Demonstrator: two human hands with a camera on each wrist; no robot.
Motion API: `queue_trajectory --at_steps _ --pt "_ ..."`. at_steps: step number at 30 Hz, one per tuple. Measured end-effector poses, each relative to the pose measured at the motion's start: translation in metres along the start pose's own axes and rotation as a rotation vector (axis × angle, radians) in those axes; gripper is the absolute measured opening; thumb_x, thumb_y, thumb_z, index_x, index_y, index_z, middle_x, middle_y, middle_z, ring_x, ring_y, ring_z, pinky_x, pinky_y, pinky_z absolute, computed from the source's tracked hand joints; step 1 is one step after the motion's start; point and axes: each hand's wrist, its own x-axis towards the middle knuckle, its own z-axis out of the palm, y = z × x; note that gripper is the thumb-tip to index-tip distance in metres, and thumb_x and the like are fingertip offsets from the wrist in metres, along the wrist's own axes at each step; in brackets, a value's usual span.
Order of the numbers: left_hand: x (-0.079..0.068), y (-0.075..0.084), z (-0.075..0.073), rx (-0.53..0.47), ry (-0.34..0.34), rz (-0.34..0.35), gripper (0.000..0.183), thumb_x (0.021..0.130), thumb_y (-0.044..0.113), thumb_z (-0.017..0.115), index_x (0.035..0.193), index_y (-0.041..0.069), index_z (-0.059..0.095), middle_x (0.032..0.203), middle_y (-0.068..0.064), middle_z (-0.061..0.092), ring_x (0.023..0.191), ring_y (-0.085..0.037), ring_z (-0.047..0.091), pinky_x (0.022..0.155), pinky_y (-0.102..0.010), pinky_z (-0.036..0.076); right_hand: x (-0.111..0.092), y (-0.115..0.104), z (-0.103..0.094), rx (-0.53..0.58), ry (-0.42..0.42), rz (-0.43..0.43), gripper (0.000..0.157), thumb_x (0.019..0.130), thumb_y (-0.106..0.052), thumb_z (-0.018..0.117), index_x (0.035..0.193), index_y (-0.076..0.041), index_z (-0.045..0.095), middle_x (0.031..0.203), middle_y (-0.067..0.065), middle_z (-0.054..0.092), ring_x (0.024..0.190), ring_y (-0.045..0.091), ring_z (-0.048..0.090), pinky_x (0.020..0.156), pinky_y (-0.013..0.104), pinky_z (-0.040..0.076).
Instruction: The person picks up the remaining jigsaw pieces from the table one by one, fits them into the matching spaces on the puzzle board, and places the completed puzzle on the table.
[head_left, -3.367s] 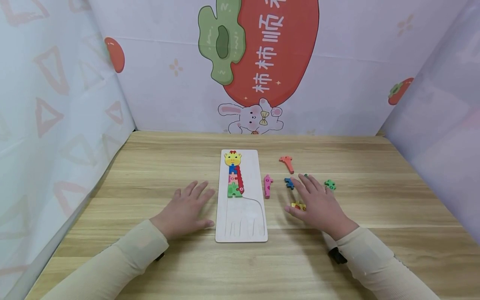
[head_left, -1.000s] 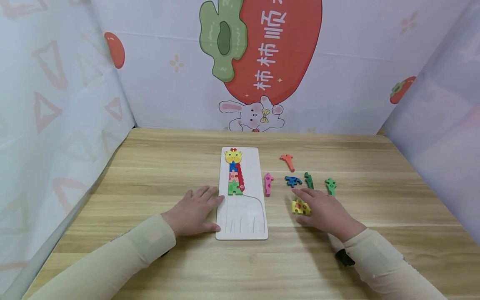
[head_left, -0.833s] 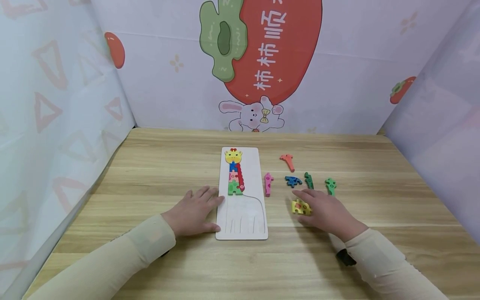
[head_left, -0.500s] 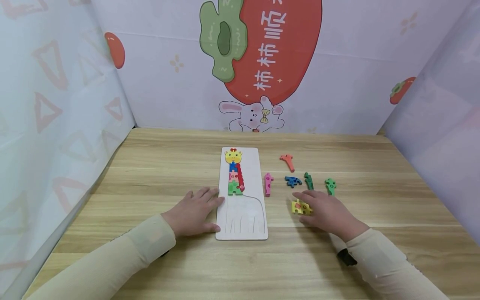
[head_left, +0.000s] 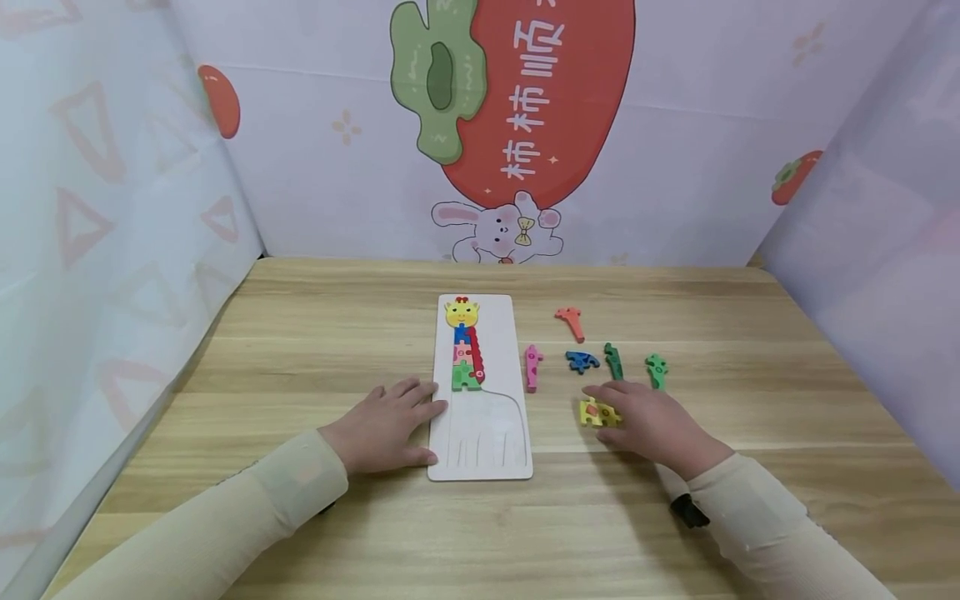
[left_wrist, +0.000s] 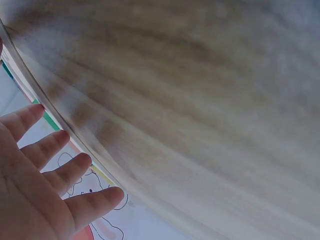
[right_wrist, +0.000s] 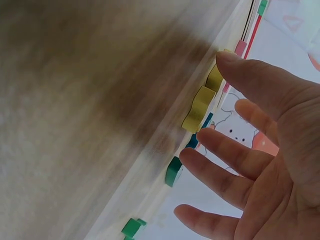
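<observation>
My left hand lies at the left edge of a white puzzle board, fingertips over its rim and fingers straight. Set into the board is a giraffe head, with blue, pink, green and red neck pieces below it. My right hand is over the right end of a yellow puzzle piece, partly covering it. In the right wrist view the fingers are spread and extended, and the thumb overlaps the yellow piece.
Loose puzzle pieces lie right of the board: pink, orange, blue, dark green and light green. The wooden table meets a printed cloth backdrop at its far edge.
Since the earliest frame my left hand has moved right onto the board's edge. My right hand has shifted toward me, uncovering the blue and dark green pieces. Recently both have barely moved.
</observation>
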Motion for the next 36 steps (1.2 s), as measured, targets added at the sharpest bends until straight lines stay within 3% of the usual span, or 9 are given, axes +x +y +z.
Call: queue_trajectory --at_steps 36 --pt "-0.001 -0.0003 0.0016 -0.047 -0.002 -0.004 0.072 0.076 0.061 0.056 0.136 0.025 0.039 0.144 -0.002 0.028 0.131 -0.024 0.025 0.096 -0.05 0.035 -0.0013 0.0027 -0.0017 -0.034 -0.006 -0.024 0.039 0.076 -0.023 0.072 0.112 -0.016 0.063 0.107 0.004 0.062 0.097 0.023 0.058 0.077 0.041 0.049"
